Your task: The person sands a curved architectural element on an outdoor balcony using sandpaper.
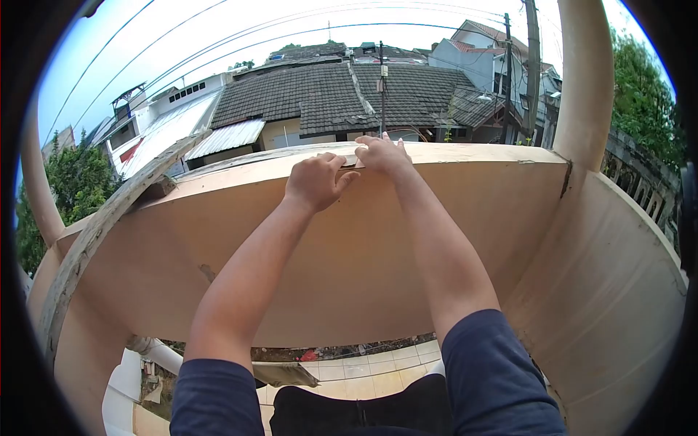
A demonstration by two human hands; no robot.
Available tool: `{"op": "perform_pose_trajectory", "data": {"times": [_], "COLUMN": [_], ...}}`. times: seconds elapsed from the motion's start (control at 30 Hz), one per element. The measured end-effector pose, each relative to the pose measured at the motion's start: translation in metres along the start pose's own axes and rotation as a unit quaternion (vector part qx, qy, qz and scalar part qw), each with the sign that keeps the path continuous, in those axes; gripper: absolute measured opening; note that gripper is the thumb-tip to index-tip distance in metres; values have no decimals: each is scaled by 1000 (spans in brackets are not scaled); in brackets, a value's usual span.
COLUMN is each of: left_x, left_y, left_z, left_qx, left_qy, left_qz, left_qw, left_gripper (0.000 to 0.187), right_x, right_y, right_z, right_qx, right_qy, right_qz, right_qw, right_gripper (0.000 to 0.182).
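Both arms reach forward to the top of a peach-painted balcony wall. My left hand rests at the ledge's near edge, its fingers curled and its thumb pointing right. Just right of it, my right hand bends over the ledge with its fingers drawn together. In the narrow gap between them shows a small, thin, flat piece, pale on top with a dark edge. Its kind is too small to make out, and the fingers hide whether either hand grips it.
A weathered wooden plank leans over the wall at left. Round pillars stand at both sides, with a side wall at right. Below are a tiled floor and a white pipe. Tiled roofs and overhead wires lie beyond.
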State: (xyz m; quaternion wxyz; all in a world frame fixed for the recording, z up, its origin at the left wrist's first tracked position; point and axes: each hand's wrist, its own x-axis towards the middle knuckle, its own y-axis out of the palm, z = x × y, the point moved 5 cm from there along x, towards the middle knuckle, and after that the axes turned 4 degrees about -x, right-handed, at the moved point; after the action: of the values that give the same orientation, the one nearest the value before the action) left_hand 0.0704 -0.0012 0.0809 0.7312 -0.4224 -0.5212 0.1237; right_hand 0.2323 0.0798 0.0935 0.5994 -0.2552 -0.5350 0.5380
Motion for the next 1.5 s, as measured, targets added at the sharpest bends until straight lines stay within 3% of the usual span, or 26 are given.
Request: {"op": "perform_pose_trajectory", "data": {"times": [0.07, 0.17, 0.23, 0.33, 0.43, 0.47, 0.57, 0.63, 0.7, 0.73, 0.77, 0.8, 0.83, 0.93, 0.97, 1.03, 1.07, 1.13, 1.23, 1.3, 1.37, 1.5], "left_x": [2, 4, 1, -10, -25, -28, -36, -36, -35, -31, -20, -19, -17, -15, -21, -31, -32, -28, -27, -33, -45, -55], "left_y": [1, 3, 5, 4, -8, -6, -4, 0, -3, -21, -34, -34, -31, -6, 3, 0, -1, -14, -22, -10, -11, -26], "left_z": [-7, -15, -4, 10, 32, 50, 62, 47, 38, 32, 38, 44, 43, 34, 41, 40, 44, 55, 46, 47, 44, 58], "left_qx": [33, 104, -74, -118, -109, -111, 11, 53, -33, -35, -74, -110, -109, 21, 23, -34, -33, -13, 37, 70, 24, -66], "left_qy": [3, 38, -29, 26, 67, 10, -47, -7, 28, 26, -99, -220, -221, -122, -126, -41, -43, -158, -199, -183, -102, -43], "left_qz": [11, -43, -8, -78, -92, -98, -149, -173, -142, -138, 7, 149, 149, 95, 98, 21, 28, 104, 126, 101, -3, -21], "left_qw": [999, 993, 997, 990, 987, 989, 988, 983, 989, 989, 992, 958, 957, 988, 987, 998, 998, 982, 971, 975, 994, 997], "left_gripper": [56, 50, 42, 36, 33, 33, 37, 44, 62, 62, 67, 73, 73, 68, 68, 70, 70, 78, 73, 75, 73, 67], "right_x": [1, 5, 0, -5, -12, -15, -14, -10, -4, -7, -8, -7, -6, -7, -4, -6, -7, -5, 1, 5, 2, 0], "right_y": [1, 5, 2, -8, -8, -8, -7, -3, 0, -1, -2, -2, -3, -1, 0, -1, -1, 0, 2, 2, 3, 3], "right_z": [-2, -4, -1, 2, 9, 11, 14, 11, 9, 10, 10, 10, 12, 10, 10, 10, 11, 10, 7, 7, 5, 6], "right_qx": [-8, -40, -23, -8, -36, -46, -46, -44, -54, -58, -65, -63, -63, -70, -69, -61, -67, -75, -79, -75, -57, -54], "right_qy": [26, 3, 13, 19, 20, 33, 52, 62, 54, 63, 71, 77, 75, 86, 89, 86, 83, 82, 80, 79, 76, 81], "right_qz": [16, 23, 21, 21, 22, 42, 59, 72, 68, 63, 59, 63, 64, 63, 69, 72, 72, 65, 70, 73, 62, 50], "right_qw": [999, 999, 999, 1000, 999, 997, 996, 994, 995, 994, 994, 993, 993, 992, 991, 992, 992, 992, 991, 991, 994, 994], "right_gripper": [56, 57, 58, 59, 60, 61, 68, 73, 78, 80, 83, 88, 88, 96, 98, 98, 98, 99, 100, 101, 104, 101]}}
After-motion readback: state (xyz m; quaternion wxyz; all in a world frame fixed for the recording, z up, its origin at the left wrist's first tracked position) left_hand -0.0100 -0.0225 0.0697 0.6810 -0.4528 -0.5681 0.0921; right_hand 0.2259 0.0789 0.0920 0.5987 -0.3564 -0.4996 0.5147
